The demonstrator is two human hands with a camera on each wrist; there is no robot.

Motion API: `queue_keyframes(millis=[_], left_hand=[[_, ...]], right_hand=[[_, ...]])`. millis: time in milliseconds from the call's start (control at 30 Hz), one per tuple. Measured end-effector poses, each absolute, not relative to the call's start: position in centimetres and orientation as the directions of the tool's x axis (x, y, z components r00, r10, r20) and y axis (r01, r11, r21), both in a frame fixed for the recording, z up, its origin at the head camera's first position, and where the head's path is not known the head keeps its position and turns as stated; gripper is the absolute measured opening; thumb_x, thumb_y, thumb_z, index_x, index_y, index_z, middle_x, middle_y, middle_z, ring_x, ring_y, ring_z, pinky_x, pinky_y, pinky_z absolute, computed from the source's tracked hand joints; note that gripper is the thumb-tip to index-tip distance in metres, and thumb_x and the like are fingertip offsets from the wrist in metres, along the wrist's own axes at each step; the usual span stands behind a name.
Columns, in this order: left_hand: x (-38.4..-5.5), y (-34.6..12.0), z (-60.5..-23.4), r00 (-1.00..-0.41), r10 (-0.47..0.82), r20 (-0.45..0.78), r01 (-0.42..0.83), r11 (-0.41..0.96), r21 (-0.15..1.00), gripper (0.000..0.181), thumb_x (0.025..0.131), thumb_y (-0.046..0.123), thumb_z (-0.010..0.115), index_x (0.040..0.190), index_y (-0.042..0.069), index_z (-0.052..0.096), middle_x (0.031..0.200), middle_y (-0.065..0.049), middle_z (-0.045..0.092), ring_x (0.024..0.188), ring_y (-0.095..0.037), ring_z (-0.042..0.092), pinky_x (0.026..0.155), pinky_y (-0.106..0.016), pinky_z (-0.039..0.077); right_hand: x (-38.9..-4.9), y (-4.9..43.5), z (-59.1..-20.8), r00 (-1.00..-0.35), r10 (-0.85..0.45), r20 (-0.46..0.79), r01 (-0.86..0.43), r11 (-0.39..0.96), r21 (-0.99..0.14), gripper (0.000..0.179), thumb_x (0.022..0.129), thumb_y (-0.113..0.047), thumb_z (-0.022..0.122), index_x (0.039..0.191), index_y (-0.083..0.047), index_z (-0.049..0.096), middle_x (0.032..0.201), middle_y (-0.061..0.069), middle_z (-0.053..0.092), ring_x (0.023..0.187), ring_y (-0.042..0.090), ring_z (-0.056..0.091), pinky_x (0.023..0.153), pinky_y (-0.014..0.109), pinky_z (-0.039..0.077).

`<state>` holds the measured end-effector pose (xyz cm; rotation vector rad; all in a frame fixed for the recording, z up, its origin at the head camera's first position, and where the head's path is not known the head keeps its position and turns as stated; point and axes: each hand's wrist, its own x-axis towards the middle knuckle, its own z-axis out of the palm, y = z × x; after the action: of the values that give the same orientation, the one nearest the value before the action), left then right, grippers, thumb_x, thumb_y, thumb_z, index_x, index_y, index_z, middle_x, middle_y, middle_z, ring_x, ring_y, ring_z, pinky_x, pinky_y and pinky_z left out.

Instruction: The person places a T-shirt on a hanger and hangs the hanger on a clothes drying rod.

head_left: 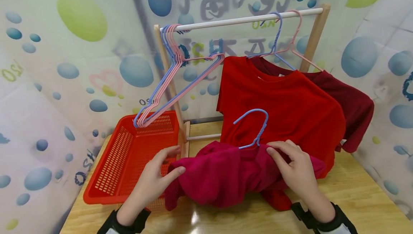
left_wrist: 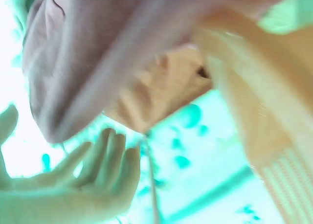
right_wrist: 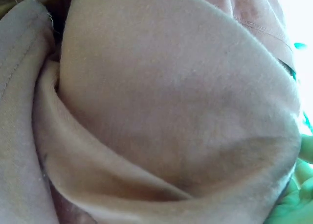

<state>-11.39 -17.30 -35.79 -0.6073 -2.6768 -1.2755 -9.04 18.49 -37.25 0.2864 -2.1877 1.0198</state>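
Observation:
A magenta shirt [head_left: 216, 180] hangs bunched in front of the rack, low over the table. Out of its top sticks the hook of a blue hanger [head_left: 265, 122]; the rest is hidden in the cloth. My right hand [head_left: 295, 167] pinches the shirt between thumb and fingers just right of the hook. At the shirt's left end is my left hand [head_left: 153, 180], thumb and fingers spread apart. In the left wrist view, the fingers [left_wrist: 100, 158] lie loosely extended beside the hanging cloth [left_wrist: 93, 53]. Folds of the shirt [right_wrist: 171, 87] fill most of the right wrist view.
Behind stands a rack with a white rail [head_left: 226, 22]. Several pink and blue hangers [head_left: 174, 72] hang at its left. A red shirt [head_left: 274, 101] and a dark red shirt [head_left: 358, 101] hang at its right. A red basket [head_left: 108, 200] sits left on the wooden table [head_left: 361, 194].

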Motion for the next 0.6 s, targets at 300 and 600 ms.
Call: queue_keyframes(millis=[300, 600], left_hand=[[-11.9, -19.1, -35.8, -0.937, 0.328, 0.122, 0.282, 0.503, 0.817, 0.010, 0.098, 0.013, 0.067, 0.104, 0.009, 0.073, 0.094, 0.000, 0.070, 0.085, -0.012, 0.062, 0.078, -0.030, 0.055], [-12.6, -19.0, -35.4, -0.910, 0.408, 0.081, 0.167, 0.179, 0.970, 0.028, 0.108, 0.022, 0.050, 0.096, 0.000, 0.060, 0.086, -0.005, 0.053, 0.079, -0.012, 0.052, 0.068, -0.025, 0.046]], right_hand=[[-8.9, 19.5, -36.4, -0.748, 0.115, 0.654, -0.452, 0.634, -0.628, 0.019, 0.086, 0.006, 0.075, 0.099, -0.006, 0.080, 0.083, -0.007, 0.069, 0.070, -0.002, 0.049, 0.059, 0.018, 0.038], [-8.3, 21.4, -36.1, -0.829, 0.090, 0.552, -0.405, 0.584, -0.703, 0.015, 0.089, 0.004, 0.073, 0.101, -0.002, 0.079, 0.091, -0.023, 0.069, 0.074, -0.003, 0.055, 0.061, 0.016, 0.041]])
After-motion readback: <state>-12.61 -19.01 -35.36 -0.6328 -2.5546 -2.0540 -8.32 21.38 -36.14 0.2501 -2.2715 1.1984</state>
